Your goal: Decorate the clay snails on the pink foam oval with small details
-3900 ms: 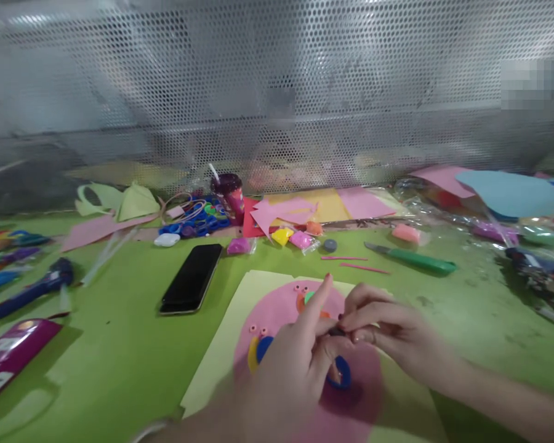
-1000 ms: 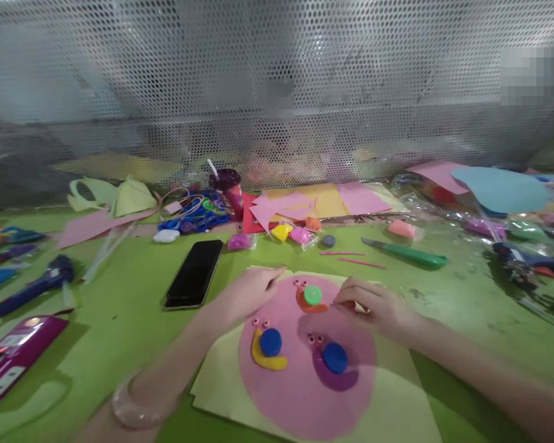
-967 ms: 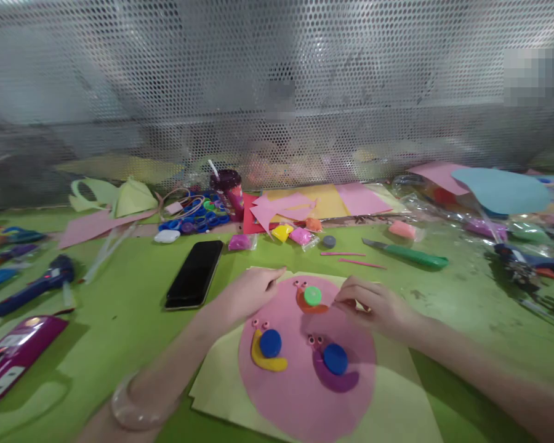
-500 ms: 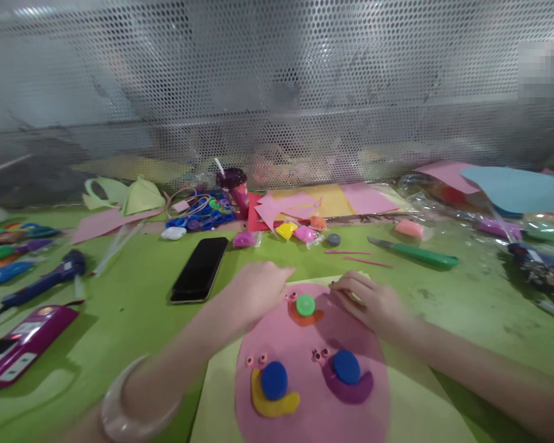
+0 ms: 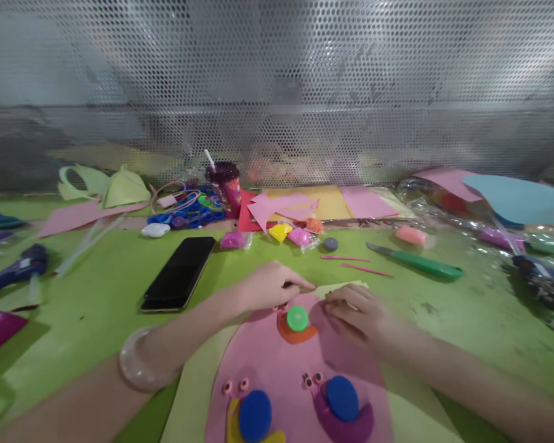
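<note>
My left hand (image 5: pixel 274 286) rests at the top of a pink paper oval (image 5: pixel 277 363), index finger stretched along its upper edge and nothing visible in its grasp. Across from it, my right hand (image 5: pixel 357 314) has its fingers bent together over the oval's upper right; a tiny dark bit shows at the fingertips, too small to name. Between the hands sits an orange clay snail (image 5: pixel 284 329) with a green cap (image 5: pixel 297 319) as its shell. Lower down are a yellow snail (image 5: pixel 233 424) and a purple snail (image 5: pixel 325 415), each with a blue cap (image 5: pixel 255 415). Pale yellow paper (image 5: pixel 194 394) lies beneath the oval.
A black phone (image 5: pixel 180 274) lies left of the paper. Behind are a cup with a straw (image 5: pixel 226 187), blue scissors (image 5: pixel 187 215) and bagged clay (image 5: pixel 300 237). A green-handled cutter (image 5: pixel 420 261) and pink strips (image 5: pixel 364 269) lie right. A glue gun (image 5: pixel 18 267) is far left.
My view has shifted, so the oval sits lower and larger. My left hand has turned, its index finger reaching further right along the top edge. My right hand stays at the upper right.
</note>
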`<state>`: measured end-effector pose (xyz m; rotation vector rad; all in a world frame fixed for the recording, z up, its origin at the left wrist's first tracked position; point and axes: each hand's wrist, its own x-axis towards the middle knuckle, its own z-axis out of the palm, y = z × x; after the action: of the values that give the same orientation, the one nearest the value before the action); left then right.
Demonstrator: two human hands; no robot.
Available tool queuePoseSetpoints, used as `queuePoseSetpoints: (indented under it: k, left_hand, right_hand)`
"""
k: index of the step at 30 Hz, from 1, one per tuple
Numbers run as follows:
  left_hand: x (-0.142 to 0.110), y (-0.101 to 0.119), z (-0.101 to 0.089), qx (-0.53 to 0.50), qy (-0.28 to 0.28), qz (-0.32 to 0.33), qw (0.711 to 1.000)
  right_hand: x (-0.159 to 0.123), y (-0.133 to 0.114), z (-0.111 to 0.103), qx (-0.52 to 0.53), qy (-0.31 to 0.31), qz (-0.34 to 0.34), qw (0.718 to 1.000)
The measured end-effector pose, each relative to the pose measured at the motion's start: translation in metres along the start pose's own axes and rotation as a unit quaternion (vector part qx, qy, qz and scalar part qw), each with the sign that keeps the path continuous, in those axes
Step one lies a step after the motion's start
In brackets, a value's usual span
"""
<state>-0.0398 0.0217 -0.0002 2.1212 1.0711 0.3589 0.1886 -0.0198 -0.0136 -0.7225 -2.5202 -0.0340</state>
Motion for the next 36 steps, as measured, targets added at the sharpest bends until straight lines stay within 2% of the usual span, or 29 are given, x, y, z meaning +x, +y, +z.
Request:
queuePoseSetpoints:
  k: [4, 7, 12, 16, 21, 27, 36]
  left_hand:
    - [0.000, 0.003, 0.001, 0.000, 0.016, -0.003, 1.000]
    - [0.000, 0.005, 0.000, 0.010, 0.021, -0.006, 1.000]
    - [0.000, 0.001, 0.002, 0.036, 0.036, 0.011, 0.999]
    - [0.000, -0.001, 0.004, 0.035, 0.043, 0.006, 0.998]
    - [0.000, 0.003, 0.004, 0.035, 0.050, -0.004, 0.998]
    - [0.001, 0.002, 0.005, 0.031, 0.053, 0.001, 0.998]
    - [-0.002, 0.006, 0.003, 0.023, 0.054, -0.009, 0.998]
  right_hand:
    - [0.001, -0.002, -0.009, 0.009, -0.040, -0.008, 0.999]
    - [0.002, 0.001, -0.012, 0.030, -0.033, -0.005, 0.999]
    - [0.004, 0.000, -0.015, 0.053, -0.060, 0.022, 0.997]
    - [0.004, 0.000, -0.013, 0.062, -0.049, 0.027, 0.996]
    - [0.001, 0.005, -0.006, 0.072, -0.043, 0.011, 0.996]
    - [-0.002, 0.006, -0.004, 0.068, -0.064, 0.002, 0.996]
    - [0.008, -0.003, -0.018, 0.024, -0.041, -0.067, 0.997]
